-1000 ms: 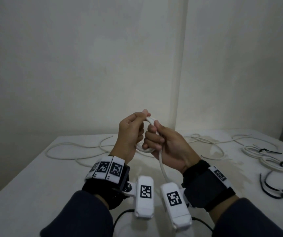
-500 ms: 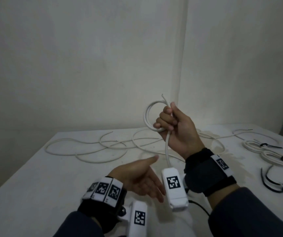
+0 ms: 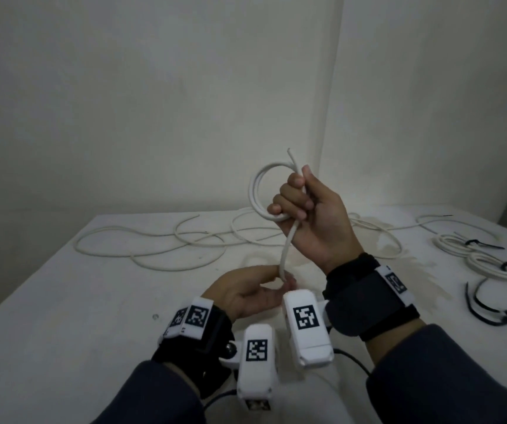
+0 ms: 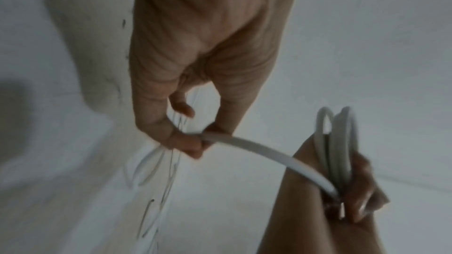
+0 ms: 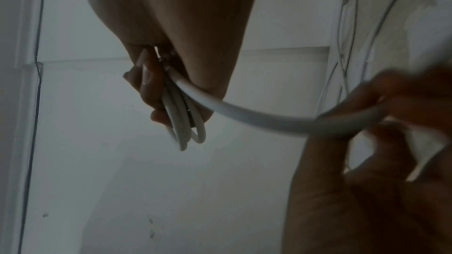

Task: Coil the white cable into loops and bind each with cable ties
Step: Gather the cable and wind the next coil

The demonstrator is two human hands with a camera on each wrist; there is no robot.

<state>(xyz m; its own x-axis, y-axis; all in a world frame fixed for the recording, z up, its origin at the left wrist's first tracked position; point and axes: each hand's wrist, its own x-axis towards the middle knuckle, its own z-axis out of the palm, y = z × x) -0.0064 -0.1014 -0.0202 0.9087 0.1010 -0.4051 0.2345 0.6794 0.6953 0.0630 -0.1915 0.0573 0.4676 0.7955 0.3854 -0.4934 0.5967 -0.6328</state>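
My right hand is raised above the white table and grips a small coil of white cable of a few loops; the cable's cut end sticks up past the fingers. From the coil a strand of the cable runs down to my left hand, which pinches it between thumb and fingers just above the table. In the left wrist view the left hand pinches the strand and the coil sits in the right hand. In the right wrist view the coil hangs from the right hand's fingers.
Loose white cable sprawls across the back of the table. At the right lie two coiled bundles bound with black ties, and a loose black cable tie lies nearer the front. A pale wall stands close behind the table.
A second ago both hands held the cable together. The right hand then rose with the coil, the left let go and dropped open, and now it pinches the strand below the coil.
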